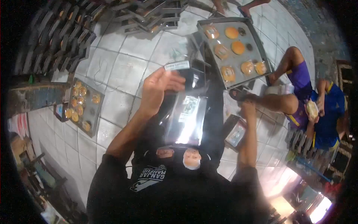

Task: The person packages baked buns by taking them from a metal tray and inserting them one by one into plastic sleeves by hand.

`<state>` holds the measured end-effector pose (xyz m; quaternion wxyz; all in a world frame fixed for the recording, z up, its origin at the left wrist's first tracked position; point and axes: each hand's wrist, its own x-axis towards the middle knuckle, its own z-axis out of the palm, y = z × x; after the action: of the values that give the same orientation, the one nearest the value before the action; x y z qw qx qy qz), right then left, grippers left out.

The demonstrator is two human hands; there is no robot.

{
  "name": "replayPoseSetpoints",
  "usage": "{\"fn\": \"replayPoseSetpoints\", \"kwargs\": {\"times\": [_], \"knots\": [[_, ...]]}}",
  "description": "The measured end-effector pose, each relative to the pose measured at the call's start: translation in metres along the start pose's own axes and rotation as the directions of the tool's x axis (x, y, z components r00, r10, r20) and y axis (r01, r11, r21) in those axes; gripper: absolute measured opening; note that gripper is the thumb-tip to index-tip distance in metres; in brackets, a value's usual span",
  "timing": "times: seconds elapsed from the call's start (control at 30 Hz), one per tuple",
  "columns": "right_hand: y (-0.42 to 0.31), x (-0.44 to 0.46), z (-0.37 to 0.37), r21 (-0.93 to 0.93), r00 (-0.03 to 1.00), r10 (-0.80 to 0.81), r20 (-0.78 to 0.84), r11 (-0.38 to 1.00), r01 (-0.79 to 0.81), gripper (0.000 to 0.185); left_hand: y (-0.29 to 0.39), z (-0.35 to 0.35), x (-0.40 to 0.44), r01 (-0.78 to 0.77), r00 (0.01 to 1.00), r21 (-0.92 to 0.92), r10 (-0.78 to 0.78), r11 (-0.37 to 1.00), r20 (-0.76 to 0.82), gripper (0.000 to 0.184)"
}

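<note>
My left hand (158, 87) is raised over my lap, its thumb and finger pinching a white printed label (177, 65). Clear plastic lies around and beyond that label. On my lap rests a stack of clear plastic bags (186, 123), with a printed label showing and light glaring off it. My right hand (247, 109) is out to the right, fingers curled, beside a box with a clear plastic packet (235, 134). What those fingers hold, if anything, is hidden. Ahead of it stands a grey metal tray (244, 48) with round golden buns (238, 47), several of them wrapped.
Another tray (96, 117) of wrapped buns sits on the tiled floor (123, 67) at left. Stacked metal trays (59, 33) stand at the upper left. To the right sits a co-worker in purple shorts (300, 80); a hand there holds a wrapped bun (312, 109).
</note>
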<state>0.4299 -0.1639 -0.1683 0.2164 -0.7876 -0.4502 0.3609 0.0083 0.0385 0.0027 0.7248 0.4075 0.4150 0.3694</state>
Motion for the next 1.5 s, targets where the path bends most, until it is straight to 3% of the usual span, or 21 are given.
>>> {"fn": "replayPoseSetpoints", "kwargs": {"times": [0.03, 0.07, 0.13, 0.2, 0.33, 0.4, 0.47, 0.57, 0.67, 0.73, 0.8, 0.87, 0.93, 1.0, 1.03, 1.07, 1.13, 1.2, 1.33, 1.4, 1.5], "knots": [[0.026, 0.005, 0.001, -0.431, 0.985, -0.059, 0.163, 0.894, 0.125, 0.048, -0.006, -0.005, 0.01, -0.031, 1.0, -0.015, 0.031, 0.999, 0.002, 0.032], [0.014, 0.015, -0.001, -0.424, 0.984, -0.044, 0.174, 0.899, 0.115, 0.048, -0.015, -0.008, 0.013, -0.01, 1.0, -0.01, 0.01, 1.0, -0.002, 0.032], [-0.034, 0.055, -0.03, -0.044, 0.992, -0.063, 0.108, 0.997, 0.068, 0.044, -0.039, -0.008, 0.016, 0.004, 0.999, 0.044, -0.006, 0.999, 0.053, 0.027], [-0.042, 0.116, -0.054, -0.087, 0.998, 0.055, 0.008, 0.995, -0.054, 0.04, -0.038, -0.001, 0.021, 0.054, 0.997, 0.049, -0.057, 0.997, 0.057, 0.028], [0.001, 0.251, -0.073, 0.452, 0.992, 0.127, -0.009, 0.885, -0.109, 0.05, -0.036, 0.004, 0.026, 0.12, 0.993, -0.017, -0.12, 0.993, 0.011, 0.024], [0.005, 0.294, -0.056, 0.415, 0.896, 0.326, -0.3, 0.891, -0.185, 0.064, -0.033, 0.008, 0.027, 0.013, 1.0, -0.011, -0.013, 1.0, -0.003, 0.023], [0.059, 0.349, -0.049, 0.268, 0.879, 0.351, -0.323, 0.925, -0.271, 0.076, -0.031, 0.011, 0.028, 0.018, 0.999, -0.018, -0.018, 1.0, -0.038, 0.023], [0.042, 0.364, -0.029, 0.237, 0.853, 0.339, -0.397, 0.936, -0.262, 0.053, -0.028, 0.015, 0.028, 0.046, 0.987, 0.143, -0.023, 0.989, -0.157, 0.03], [0.031, 0.363, -0.014, 0.233, 0.861, 0.189, -0.472, 0.969, -0.085, 0.083, -0.042, -0.003, 0.028, 0.005, 0.996, 0.289, 0.023, 0.957, -0.09, 0.033], [0.001, 0.342, 0.007, 0.121, 0.903, -0.079, -0.421, 0.982, 0.142, 0.064, -0.039, 0.009, 0.031, 0.011, 0.995, 0.19, 0.008, 0.982, -0.101, 0.034], [-0.035, 0.304, 0.001, 0.363, 0.966, -0.082, -0.247, 0.916, 0.17, 0.056, -0.034, 0.013, 0.033, -0.004, 0.994, 0.091, 0.014, 0.996, -0.107, 0.034], [-0.081, 0.264, -0.011, 0.477, 0.903, 0.118, -0.414, 0.872, 0.105, 0.052, -0.037, 0.007, 0.031, 0.058, 0.996, -0.104, -0.064, 0.993, -0.059, 0.031], [-0.168, 0.179, -0.025, 0.781, 0.906, 0.16, -0.392, 0.578, 0.236, 0.047, -0.037, 0.0, 0.032, -0.015, 1.0, -0.051, 0.015, 0.999, 0.003, 0.034], [-0.227, 0.093, -0.035, 0.951, 0.987, -0.059, -0.152, 0.263, 0.163, 0.05, -0.039, -0.003, 0.034, 0.01, 1.0, -0.133, -0.014, 0.991, -0.026, 0.035], [-0.244, 0.057, -0.026, 0.941, 0.978, -0.103, -0.184, 0.269, 0.206, 0.055, -0.027, 0.0, 0.031, 0.014, 1.0, -0.187, -0.016, 0.982, -0.011, 0.031], [-0.274, -0.005, -0.002, 0.684, 0.958, -0.077, -0.275, 0.685, 0.251, 0.059, -0.016, 0.002, 0.03, -0.05, 0.999, -0.21, 0.052, 0.976, 0.004, 0.031], [-0.312, -0.077, 0.032, 0.366, 0.894, -0.286, -0.344, 0.836, 0.409, 0.051, -0.019, -0.001, 0.046, 0.149, 0.974, -0.422, -0.206, 0.894, -0.093, 0.026], [-0.304, -0.087, 0.063, -0.052, 0.486, -0.813, -0.32, 0.528, 0.848, 0.047, -0.016, 0.006, 0.05, 0.207, 0.957, -0.454, -0.275, 0.867, -0.089, 0.017], [-0.287, -0.074, 0.068, -0.335, 0.389, -0.841, -0.375, 0.515, 0.789, 0.047, -0.016, 0.037, 0.027, 0.242, 0.963, -0.275, -0.266, 0.931, -0.052, 0.03], [-0.306, -0.082, 0.065, -0.324, 0.322, -0.838, -0.44, 0.482, 0.814, 0.048, 0.002, 0.045, 0.005, 0.251, 0.968, -0.386, -0.234, 0.888, 0.091, 0.032], [-0.335, -0.097, 0.065, -0.398, 0.442, -0.814, -0.376, 0.573, 0.716, 0.051, 0.013, 0.047, -0.022, 0.338, 0.94, -0.454, -0.275, 0.824, 0.2, 0.036]]}}
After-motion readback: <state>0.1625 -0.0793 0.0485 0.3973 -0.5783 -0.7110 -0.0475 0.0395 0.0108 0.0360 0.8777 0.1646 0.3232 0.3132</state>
